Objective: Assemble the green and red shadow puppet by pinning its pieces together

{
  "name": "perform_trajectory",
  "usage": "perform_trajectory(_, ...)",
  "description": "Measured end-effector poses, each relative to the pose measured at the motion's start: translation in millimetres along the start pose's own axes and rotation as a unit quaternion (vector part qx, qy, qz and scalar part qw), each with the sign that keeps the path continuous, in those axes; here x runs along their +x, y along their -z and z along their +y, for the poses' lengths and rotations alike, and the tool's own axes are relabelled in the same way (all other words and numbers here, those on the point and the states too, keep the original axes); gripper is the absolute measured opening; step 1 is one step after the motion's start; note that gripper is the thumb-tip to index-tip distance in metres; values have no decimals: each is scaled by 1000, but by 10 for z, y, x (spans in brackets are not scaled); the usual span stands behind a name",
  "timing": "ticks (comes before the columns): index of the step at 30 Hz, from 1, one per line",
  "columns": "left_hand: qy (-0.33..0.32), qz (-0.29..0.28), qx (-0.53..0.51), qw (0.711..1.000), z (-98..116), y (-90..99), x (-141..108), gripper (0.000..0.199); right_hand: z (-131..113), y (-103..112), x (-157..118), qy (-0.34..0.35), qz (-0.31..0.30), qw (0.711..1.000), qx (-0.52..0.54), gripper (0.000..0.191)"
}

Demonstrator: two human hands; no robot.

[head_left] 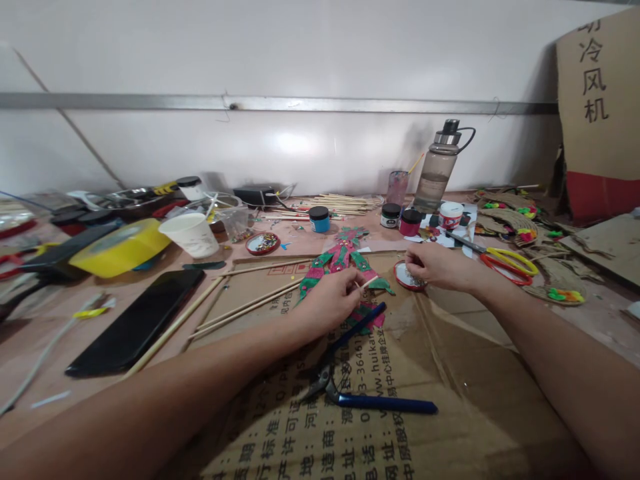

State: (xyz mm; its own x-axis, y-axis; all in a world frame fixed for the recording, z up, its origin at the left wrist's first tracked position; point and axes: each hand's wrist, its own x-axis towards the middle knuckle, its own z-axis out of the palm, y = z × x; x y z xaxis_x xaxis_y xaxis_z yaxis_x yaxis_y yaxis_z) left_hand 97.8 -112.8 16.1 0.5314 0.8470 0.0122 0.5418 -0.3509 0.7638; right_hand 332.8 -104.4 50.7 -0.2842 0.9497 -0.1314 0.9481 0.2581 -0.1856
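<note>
A green and pink painted cut-out figure (343, 253) with small shiny dots on it lies on the cardboard. My left hand (333, 300) rests over its lower part, fingers closed around a thin pale stick (369, 283) whose tip points right. To the right, my right hand (434, 265) is above a red-rimmed round lid (411, 283) holding tiny shiny bits. Its fingers are pinched together, and whatever is between them is too small to see. Blue-handled pliers (367, 401) lie spread on the cardboard in front of the figure.
Cardboard (460, 407) covers the near work area. Wooden sticks (250, 308) and a black phone (137, 323) lie left, beside yellow tape (120, 248) and a paper cup (190, 235). Paint jars (319, 219), a water bottle (437, 167), scissors (500, 259) and rope pieces (555, 277) stand or lie behind and right.
</note>
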Motion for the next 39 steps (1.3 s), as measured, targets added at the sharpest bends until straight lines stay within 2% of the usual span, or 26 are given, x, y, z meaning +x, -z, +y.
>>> perform_trajectory(11, -14, 10, 5, 1000, -37, -22, -12, 17, -52, -42, -5, -11, 29, 999, -24, 5)
perform_trajectory(17, -3, 10, 0, 1000, -19, -22, -19, 16, -28, -28, -9, -9, 13, 999, -47, 13)
perform_trajectory(27, -5, 11, -5, 1000, -34, -24, -18, 15, -10, -16, -2, -16, 4, 999, -28, 7)
perform_trajectory(39, -1, 7, -7, 1000, -22, -18, -21, 16, 14, -16, -12, -22, 7, 1000, 6, 9)
